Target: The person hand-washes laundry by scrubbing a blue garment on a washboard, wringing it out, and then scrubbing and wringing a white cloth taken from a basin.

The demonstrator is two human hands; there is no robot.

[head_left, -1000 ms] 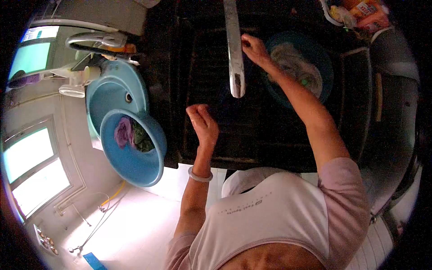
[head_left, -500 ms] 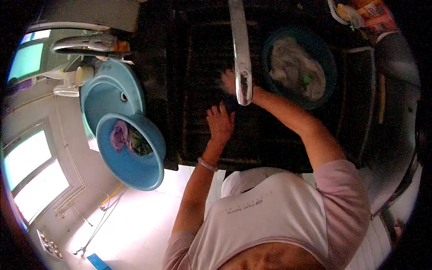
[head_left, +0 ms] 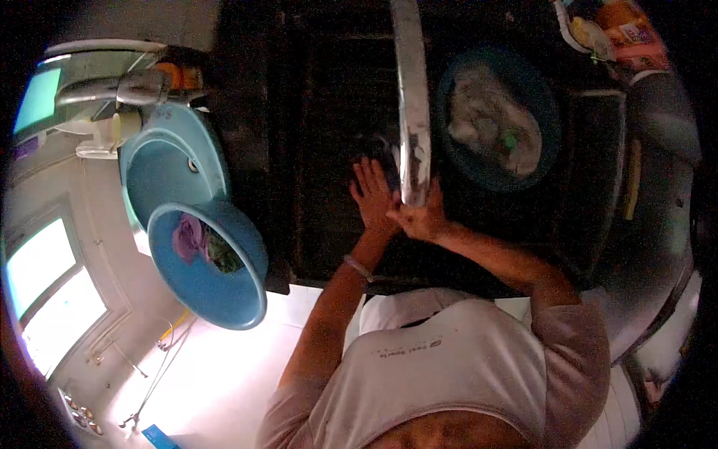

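Observation:
My left hand [head_left: 372, 196] lies flat with its fingers stretched out, at the near edge of a dark, wet-looking bundle [head_left: 380, 144], perhaps cloth, in the dark sink area [head_left: 336, 232]. Just right of it is my right hand [head_left: 424, 219], its thumb reaching out to touch or nearly touch the left hand. The right hand's fingers seem extended, though the metal tap spout [head_left: 413, 135] covers part of them. Poor light hides most of the bundle.
A dark blue-green basin [head_left: 550, 150] with pale wet cloth [head_left: 493, 116] stands right of the spout. At left, a blue basin [head_left: 243, 303] holding purple and green cloth [head_left: 196, 238] overlaps a light-blue washbasin [head_left: 142, 179]. Packets [head_left: 628, 34] lie at the upper right.
My right hand has come back towards my body, from beyond the spout to beside the left hand. My left hand stays near its place, fingers now straighter. The view has shifted slightly.

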